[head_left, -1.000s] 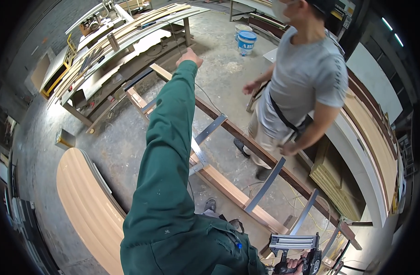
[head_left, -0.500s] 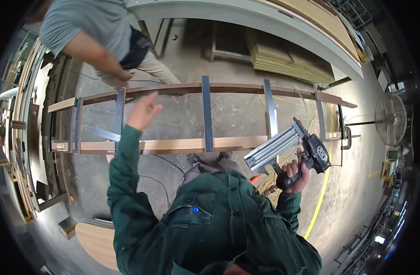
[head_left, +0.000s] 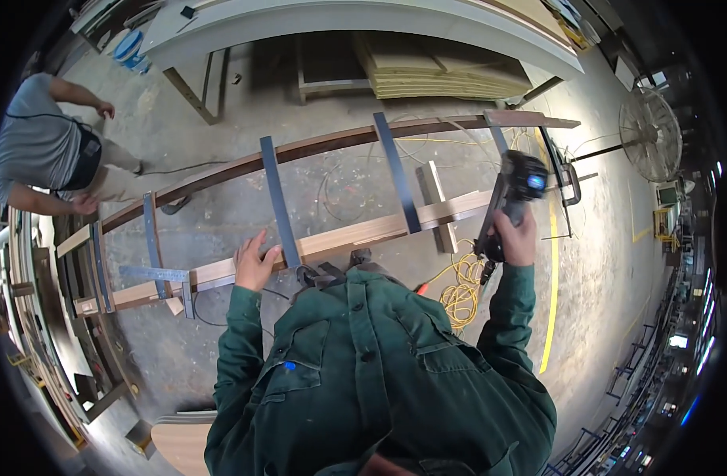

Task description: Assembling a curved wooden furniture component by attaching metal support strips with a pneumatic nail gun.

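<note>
Head view: my left hand (head_left: 256, 262) lies flat, fingers spread, on the near wooden rail (head_left: 340, 238). Right hand (head_left: 516, 236) at 3 o'clock, fingers wrapped round nail gun (head_left: 512, 194). Best press rail firmly, keep gun square.

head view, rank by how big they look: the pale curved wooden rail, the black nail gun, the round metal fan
1. Pale curved wooden rail, by far the longest.
2. Black nail gun and round metal fan look alike; the fan stands farther away, so I won't rank them.
</note>
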